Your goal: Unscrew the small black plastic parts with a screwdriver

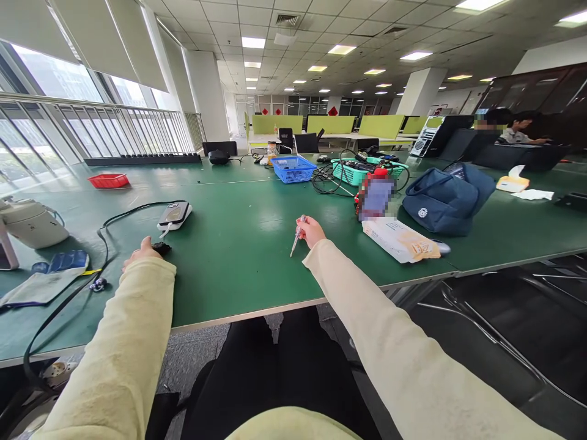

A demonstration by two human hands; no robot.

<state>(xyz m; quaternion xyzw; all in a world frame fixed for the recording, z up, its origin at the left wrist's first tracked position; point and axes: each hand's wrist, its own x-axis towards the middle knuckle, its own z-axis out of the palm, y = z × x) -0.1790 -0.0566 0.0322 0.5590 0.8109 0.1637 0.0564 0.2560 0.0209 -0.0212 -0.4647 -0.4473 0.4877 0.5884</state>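
Note:
My right hand (312, 231) is closed around a slim screwdriver (298, 236) with a clear handle; its tip points down at the green table (229, 263). At the left, my left hand (143, 252) rests low over the table, its fingers mostly hidden behind the wrist and sleeve. A small black object (162, 248) shows at its right side; whether the fingers grip it is not clear. Just beyond that hand lies a white power bank with a phone-like grey top (175, 214) and a short white cable.
Gloves (50, 278), a black cable (104, 244) and a cream pot (32, 223) are at left. Red (109, 181), blue (293, 170) and green baskets (351, 173) stand farther back. A white packet (398, 239) and navy bag (447, 198) lie right. People sit at far right.

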